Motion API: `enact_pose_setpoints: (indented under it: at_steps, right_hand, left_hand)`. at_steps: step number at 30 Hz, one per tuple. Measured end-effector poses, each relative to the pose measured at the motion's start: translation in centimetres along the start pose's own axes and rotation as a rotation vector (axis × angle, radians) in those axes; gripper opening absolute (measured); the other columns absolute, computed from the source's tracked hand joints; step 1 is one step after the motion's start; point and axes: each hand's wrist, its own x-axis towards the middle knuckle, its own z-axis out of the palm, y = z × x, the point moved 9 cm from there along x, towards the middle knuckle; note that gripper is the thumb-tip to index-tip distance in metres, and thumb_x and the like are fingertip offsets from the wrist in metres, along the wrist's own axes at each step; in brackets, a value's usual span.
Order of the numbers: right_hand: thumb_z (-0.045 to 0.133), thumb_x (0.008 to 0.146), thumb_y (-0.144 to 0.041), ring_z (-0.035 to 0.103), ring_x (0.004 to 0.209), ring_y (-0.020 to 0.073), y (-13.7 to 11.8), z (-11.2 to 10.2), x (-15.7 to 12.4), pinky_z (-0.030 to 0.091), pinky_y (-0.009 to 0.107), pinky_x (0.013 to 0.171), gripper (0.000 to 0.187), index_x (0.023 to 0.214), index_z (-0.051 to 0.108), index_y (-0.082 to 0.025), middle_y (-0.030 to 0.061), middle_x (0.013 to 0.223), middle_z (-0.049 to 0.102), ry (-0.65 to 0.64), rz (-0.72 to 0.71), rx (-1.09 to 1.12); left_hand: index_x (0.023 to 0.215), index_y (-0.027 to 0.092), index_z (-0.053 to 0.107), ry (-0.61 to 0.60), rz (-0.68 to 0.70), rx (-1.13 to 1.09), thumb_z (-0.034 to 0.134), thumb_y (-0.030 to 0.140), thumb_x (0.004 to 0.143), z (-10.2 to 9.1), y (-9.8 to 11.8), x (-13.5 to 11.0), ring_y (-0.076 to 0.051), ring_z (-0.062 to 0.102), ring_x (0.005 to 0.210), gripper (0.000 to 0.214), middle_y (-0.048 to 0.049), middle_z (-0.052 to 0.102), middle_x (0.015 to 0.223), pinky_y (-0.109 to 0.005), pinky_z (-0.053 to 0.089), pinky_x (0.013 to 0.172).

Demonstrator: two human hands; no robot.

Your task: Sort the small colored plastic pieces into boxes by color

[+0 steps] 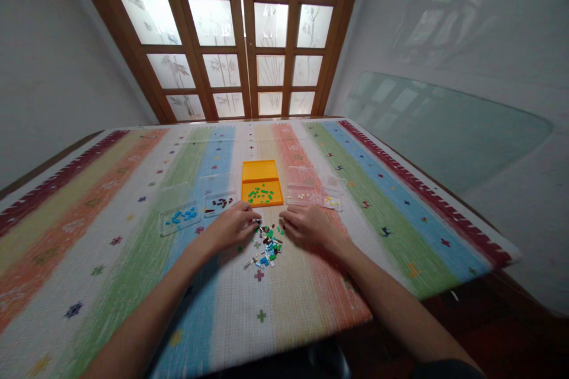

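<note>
A loose pile of small building bricks in green, blue, brown, white and grey lies on the striped tablecloth between my hands. At its upper left edge is my left hand, its fingers curled together near a few small dark and grey pieces. My right hand rests on the other side, fingers bent inward with the tips beside some green and brown bricks. Whatever either hand pinches is hidden or too small to name. Just beyond the hands, an open orange case holds green bricks in its near half.
Left of the case stand a clear tray of blue bricks and another of dark brown bricks. On the right are a clear tray with cream pieces and one with yellow pieces. Wood-framed glass doors rise behind the table.
</note>
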Motion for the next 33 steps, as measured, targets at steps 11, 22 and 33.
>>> enact_pose_setpoints:
  at_steps: [11,22,33]
  right_hand:
    - [0.045,0.096,-0.019,0.044,0.060,0.0132,-0.1,0.0,0.1,0.025,0.031,0.061,0.026,0.078,0.064,-0.016,0.0039,0.072,0.062,-0.030,0.003,-0.009]
    - [0.045,0.096,-0.020,0.041,0.060,0.0129,0.0,0.3,-0.1,0.024,0.031,0.060,0.026,0.077,0.063,-0.017,0.0031,0.071,0.060,-0.029,0.007,-0.001]
    - [0.045,0.094,-0.017,0.040,0.060,0.0129,-0.3,0.1,-0.1,0.023,0.031,0.060,0.024,0.076,0.061,-0.017,0.0035,0.073,0.061,-0.044,0.000,0.005]
  left_hand:
    - [0.099,0.020,0.073,0.011,-0.003,0.036,0.050,0.014,0.092,1.4,-0.7,0.0,-0.021,0.060,0.090,0.025,-0.0082,0.063,0.093,-0.033,0.050,0.083]
    - [0.090,0.018,0.068,0.027,-0.005,0.018,0.048,0.017,0.093,1.2,-0.7,-0.1,-0.021,0.060,0.087,0.020,-0.0081,0.063,0.090,-0.033,0.049,0.081]
    - [0.093,0.017,0.067,0.323,-0.179,0.032,0.049,0.026,0.095,-5.4,-5.4,-1.7,-0.022,0.059,0.088,0.021,-0.0073,0.064,0.090,-0.038,0.048,0.086]
